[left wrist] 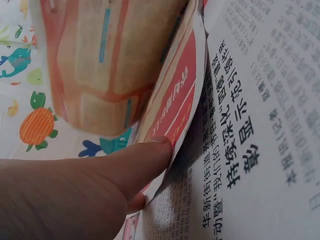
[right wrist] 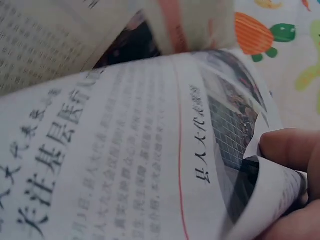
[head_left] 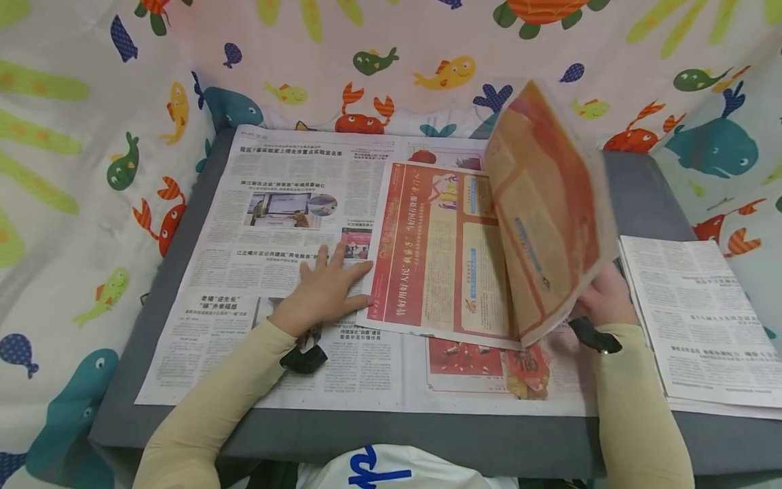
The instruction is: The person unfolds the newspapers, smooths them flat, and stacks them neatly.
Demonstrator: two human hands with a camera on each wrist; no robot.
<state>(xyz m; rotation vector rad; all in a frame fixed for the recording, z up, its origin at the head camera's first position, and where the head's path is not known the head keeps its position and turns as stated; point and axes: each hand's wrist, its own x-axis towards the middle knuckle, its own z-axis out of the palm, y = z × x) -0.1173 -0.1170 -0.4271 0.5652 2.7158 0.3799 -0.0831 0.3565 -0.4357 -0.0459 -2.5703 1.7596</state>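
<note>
A folded newspaper printed in red and tan (head_left: 440, 272) lies over a larger spread newspaper (head_left: 208, 272). Its right half, the raised page (head_left: 546, 217), stands up and bends over to the right. My right hand (head_left: 607, 299) grips that page near its lower right edge. In the right wrist view, the edge curls between the thumb and fingers (right wrist: 290, 150). On the spread newspaper my left hand (head_left: 324, 292) rests with fingers spread, thumb at the red page's left edge. The left wrist view shows the thumb (left wrist: 145, 155) against that edge, which lifts slightly.
A stack of newspapers (head_left: 709, 319) lies at the right on the grey table (head_left: 489, 438). A curtain with sea animals (head_left: 305, 61) hangs behind the table and along its left side. Dark bands (head_left: 305, 360) circle both wrists.
</note>
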